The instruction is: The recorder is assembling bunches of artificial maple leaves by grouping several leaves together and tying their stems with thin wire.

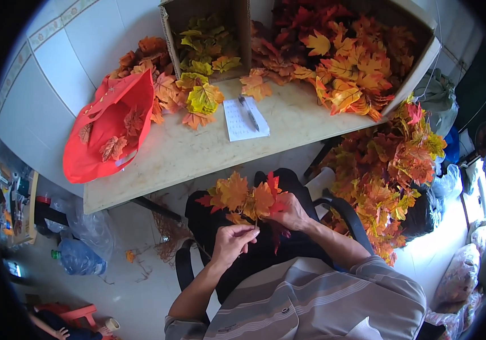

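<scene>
Over my lap I hold a bunch of artificial maple leaves (234, 192) in orange, yellow and red. My left hand (233, 242) is closed, its thumb and fingertips pinching the thin stem at the base of the bunch. My right hand (292, 213) is closed around the right side of the bunch by the red leaves; its fingertips are partly hidden by leaves. Ahead of both hands stands the pale table (169, 164), with a sheet of paper (241, 126) and a pen (250, 115) on it.
A red fabric bag (93, 144) holding a few leaves lies at the table's left. Cardboard boxes (244, 34) of yellow and orange leaves stand at the back. A big leaf heap (390, 170) hangs at right. Plastic bottles (81, 258) and a red stool (78, 313) are at left.
</scene>
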`<action>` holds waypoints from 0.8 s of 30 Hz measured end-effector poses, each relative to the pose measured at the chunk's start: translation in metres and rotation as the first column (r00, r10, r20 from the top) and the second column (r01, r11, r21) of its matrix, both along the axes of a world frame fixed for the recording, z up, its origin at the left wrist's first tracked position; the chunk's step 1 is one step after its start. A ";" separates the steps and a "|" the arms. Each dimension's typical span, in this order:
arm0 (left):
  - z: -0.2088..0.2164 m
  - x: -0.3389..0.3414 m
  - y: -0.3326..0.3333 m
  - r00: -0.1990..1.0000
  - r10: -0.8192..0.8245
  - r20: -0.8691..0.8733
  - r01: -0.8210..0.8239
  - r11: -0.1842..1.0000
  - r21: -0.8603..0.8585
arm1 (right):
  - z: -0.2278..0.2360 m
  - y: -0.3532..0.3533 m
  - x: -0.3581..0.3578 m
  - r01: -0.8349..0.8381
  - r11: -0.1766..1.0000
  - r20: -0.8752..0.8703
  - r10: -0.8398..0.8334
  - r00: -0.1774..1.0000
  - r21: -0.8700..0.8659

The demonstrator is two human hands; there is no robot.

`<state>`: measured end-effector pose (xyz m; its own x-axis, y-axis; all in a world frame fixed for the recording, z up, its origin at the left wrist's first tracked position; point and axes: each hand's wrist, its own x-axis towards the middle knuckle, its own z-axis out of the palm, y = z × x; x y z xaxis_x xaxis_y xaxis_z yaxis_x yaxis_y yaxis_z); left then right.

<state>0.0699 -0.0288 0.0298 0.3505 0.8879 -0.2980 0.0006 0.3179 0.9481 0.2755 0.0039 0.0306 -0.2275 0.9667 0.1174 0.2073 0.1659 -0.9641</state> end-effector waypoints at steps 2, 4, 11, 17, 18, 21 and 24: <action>-0.002 0.000 0.000 0.999 0.005 -0.034 -0.004 1.000 0.024 | 0.009 0.005 0.005 -0.063 0.992 0.083 0.072 0.994 -0.111; -0.009 0.000 0.003 0.998 0.016 -0.060 -0.013 0.999 0.038 | 0.024 0.012 0.010 -0.170 0.979 0.229 0.193 0.954 -0.114; -0.019 -0.013 0.014 0.960 0.041 -0.277 0.050 0.947 0.316 | 0.141 0.098 0.020 -0.226 0.937 0.527 0.053 0.848 0.268; -0.017 -0.016 0.017 0.972 0.085 -0.220 0.012 0.914 0.405 | 0.153 0.260 -0.028 -0.263 0.694 0.631 -0.344 0.696 0.670; -0.015 -0.016 0.017 0.971 0.086 -0.222 0.006 0.923 0.385 | 0.151 0.281 -0.037 -0.318 0.637 0.652 -0.396 0.646 0.702; -0.013 -0.015 0.018 0.964 0.064 -0.257 0.044 0.918 0.394 | 0.125 0.350 -0.041 -0.419 0.581 0.714 -0.512 0.478 0.697; -0.015 -0.016 0.016 0.954 0.110 -0.279 0.033 0.887 0.461 | 0.114 0.365 -0.055 -0.468 0.664 0.812 -0.491 0.316 0.584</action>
<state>0.0544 -0.0132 0.0148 0.2750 0.9595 0.0610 0.2933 -0.1442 0.9451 0.2207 0.3693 0.1441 -0.6209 0.6872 0.3771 0.7838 0.5519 0.2848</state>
